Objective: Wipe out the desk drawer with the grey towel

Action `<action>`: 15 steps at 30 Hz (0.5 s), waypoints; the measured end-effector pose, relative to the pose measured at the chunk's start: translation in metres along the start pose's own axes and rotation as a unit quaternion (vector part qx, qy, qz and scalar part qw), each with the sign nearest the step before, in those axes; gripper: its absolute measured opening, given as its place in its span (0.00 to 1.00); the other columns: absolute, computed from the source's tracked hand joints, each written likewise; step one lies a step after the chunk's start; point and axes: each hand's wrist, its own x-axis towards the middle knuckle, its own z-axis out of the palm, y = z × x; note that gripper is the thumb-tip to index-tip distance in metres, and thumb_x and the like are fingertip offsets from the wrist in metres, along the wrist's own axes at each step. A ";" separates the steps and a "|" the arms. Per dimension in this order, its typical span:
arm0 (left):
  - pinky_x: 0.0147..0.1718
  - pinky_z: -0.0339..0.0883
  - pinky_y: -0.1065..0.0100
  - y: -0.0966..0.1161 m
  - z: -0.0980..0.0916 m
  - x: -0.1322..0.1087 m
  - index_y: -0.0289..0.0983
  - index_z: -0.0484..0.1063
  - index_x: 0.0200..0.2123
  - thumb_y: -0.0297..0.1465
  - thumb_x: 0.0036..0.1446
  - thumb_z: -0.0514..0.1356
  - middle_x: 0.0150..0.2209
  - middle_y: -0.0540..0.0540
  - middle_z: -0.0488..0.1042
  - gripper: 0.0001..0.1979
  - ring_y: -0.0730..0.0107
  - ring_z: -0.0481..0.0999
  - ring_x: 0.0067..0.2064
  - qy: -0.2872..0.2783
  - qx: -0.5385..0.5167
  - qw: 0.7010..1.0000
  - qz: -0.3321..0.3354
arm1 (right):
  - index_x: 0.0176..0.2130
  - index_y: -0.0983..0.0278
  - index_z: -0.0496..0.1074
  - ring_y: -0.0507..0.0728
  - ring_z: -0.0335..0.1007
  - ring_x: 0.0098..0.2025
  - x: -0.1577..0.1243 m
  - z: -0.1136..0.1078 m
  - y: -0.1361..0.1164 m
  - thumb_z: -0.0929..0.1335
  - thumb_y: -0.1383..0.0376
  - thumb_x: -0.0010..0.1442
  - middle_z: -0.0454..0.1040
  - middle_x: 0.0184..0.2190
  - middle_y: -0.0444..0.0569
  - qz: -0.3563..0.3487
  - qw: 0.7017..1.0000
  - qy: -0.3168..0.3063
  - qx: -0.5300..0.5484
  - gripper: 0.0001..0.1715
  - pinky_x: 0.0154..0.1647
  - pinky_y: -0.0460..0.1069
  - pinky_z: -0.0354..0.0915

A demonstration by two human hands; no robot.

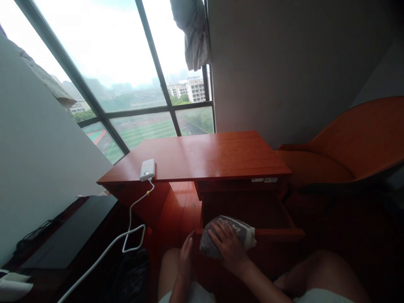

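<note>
My right hand (pixel 229 248) is closed over a folded grey cloth (pixel 210 242) with a white pattern and a whitish end. The cloth lies against the top of the front panel of a pulled-out wooden drawer (pixel 279 234), hiding part of it. At the left end of that panel, my left hand (pixel 186 254) has its fingers against the corner and appears to grip it. The inside of the drawer (pixel 243 208) is dark, and its contents cannot be made out.
A reddish wooden desk (pixel 205 155) stands above the drawer. On it sits a white power bank (pixel 147 169) with a white cable (pixel 130 216) hanging off the edge. An orange chair (pixel 356 147) is at right, a dark flat panel (pixel 72 231) at left, windows (pixel 139 122) behind.
</note>
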 end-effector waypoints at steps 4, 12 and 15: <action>0.61 0.60 0.55 -0.006 -0.001 0.000 0.39 0.73 0.52 0.52 0.48 0.64 0.58 0.41 0.72 0.33 0.50 0.67 0.62 -0.020 0.006 1.000 0.008 | 0.66 0.55 0.48 0.60 0.51 0.68 -0.051 -0.011 0.039 0.64 0.69 0.54 0.61 0.66 0.44 0.081 0.987 0.079 -0.119 0.44 0.69 0.60 0.44; 0.61 0.60 0.52 0.000 0.005 0.000 0.40 0.73 0.52 0.52 0.44 0.66 0.57 0.41 0.73 0.34 0.47 0.66 0.62 -0.018 0.021 1.000 0.010 | 0.64 0.64 0.55 0.71 0.50 0.67 -0.127 -0.033 0.102 0.68 0.58 0.54 0.56 0.66 0.62 0.322 0.904 0.214 -0.184 0.42 0.64 0.71 0.51; 0.61 0.61 0.52 0.001 0.008 0.001 0.41 0.73 0.53 0.51 0.44 0.66 0.57 0.42 0.73 0.34 0.47 0.66 0.62 -0.020 0.019 1.000 0.014 | 0.64 0.69 0.54 0.72 0.46 0.69 -0.123 -0.031 0.105 0.68 0.59 0.54 0.51 0.68 0.67 0.390 0.863 0.300 -0.117 0.43 0.65 0.70 0.52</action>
